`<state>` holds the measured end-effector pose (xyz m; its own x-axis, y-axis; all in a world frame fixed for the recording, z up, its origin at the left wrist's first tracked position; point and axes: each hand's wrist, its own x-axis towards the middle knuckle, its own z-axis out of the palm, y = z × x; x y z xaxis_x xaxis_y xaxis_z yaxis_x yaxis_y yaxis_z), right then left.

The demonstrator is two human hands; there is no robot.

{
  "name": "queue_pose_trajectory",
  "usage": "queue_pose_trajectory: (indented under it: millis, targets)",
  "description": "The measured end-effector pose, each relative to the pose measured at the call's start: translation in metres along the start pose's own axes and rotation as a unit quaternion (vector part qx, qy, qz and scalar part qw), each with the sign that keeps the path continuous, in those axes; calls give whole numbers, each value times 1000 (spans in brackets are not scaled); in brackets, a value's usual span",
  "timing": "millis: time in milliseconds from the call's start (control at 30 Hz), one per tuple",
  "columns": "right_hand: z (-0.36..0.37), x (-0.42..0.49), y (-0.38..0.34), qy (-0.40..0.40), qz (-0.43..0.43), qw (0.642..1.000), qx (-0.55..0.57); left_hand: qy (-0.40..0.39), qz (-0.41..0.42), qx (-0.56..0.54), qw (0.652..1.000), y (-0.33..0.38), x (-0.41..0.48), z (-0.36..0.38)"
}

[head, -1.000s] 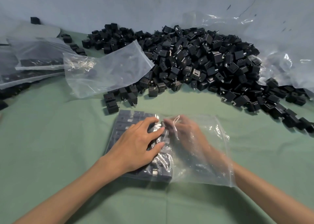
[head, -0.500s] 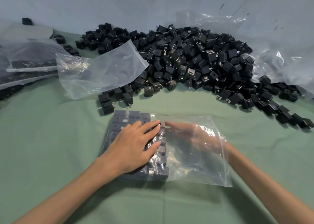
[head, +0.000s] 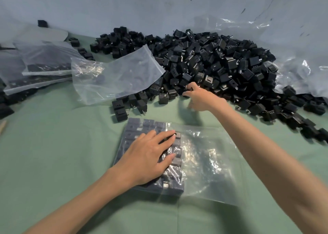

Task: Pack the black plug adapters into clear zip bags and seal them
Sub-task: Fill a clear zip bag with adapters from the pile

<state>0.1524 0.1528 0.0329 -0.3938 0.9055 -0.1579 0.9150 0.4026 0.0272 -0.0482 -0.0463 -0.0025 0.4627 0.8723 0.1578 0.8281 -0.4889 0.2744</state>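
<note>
**Clear plastic zip bag** [head: 209, 164]: lies flat on the green cloth-covered worktop [head: 53, 145], part filled and not yet sealed.

**Small black cube-shaped plug adapters** [head: 142, 127]: packed in tight rows at the bag's left end. The right half is bare film.

**Left hand** [head: 150, 155]: fingers straight and spread on the rows through the film, probably to keep them from toppling.

**Right hand** [head: 202, 98]: outside the bag, at the near edge of the large loose heap of black adapters [head: 221, 61]. Whether it has one pinched cannot be told.

**Empty spare clear bag** [head: 115, 77]: leans on the heap, within reach.

**Filled bags** [head: 44, 65]: stacked far left, out of the way.
</note>
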Motion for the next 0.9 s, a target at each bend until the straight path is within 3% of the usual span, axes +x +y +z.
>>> queue_pose_trajectory:
  millis: [133, 267, 367, 433, 500, 567, 633, 767, 900]
  targets:
    - [15, 3, 11, 91, 59, 994, -14, 1, 0, 4, 1000, -1, 1, 2]
    - [15, -4, 33, 90, 147, 985, 28, 5, 3, -1, 1000, -1, 2, 2]
    - [20, -23, 47, 57, 139, 988, 46, -1, 3, 2, 1000, -1, 2, 2]
    - [23, -47, 61, 76, 144, 984, 66, -1, 2, 2, 1000, -1, 1, 2]
    - [28, -82, 79, 122, 171, 967, 144, 1, 3, -2, 1000, 0, 1, 1]
    - [33, -124, 93, 138, 206, 924, 289, 4, 4, -3, 1000, 0, 2, 1]
    - [37, -163, 94, 96, 186, 888, 410, 6, 5, -4, 1000, 0, 2, 1]
    - [38, -199, 64, -28, 79, 854, 513, 13, 6, -7, 1000, -1, 2, 2]
    - [45, -190, 33, -55, -19, 815, 576, 15, 8, -11, 1000, 0, 1, 0]
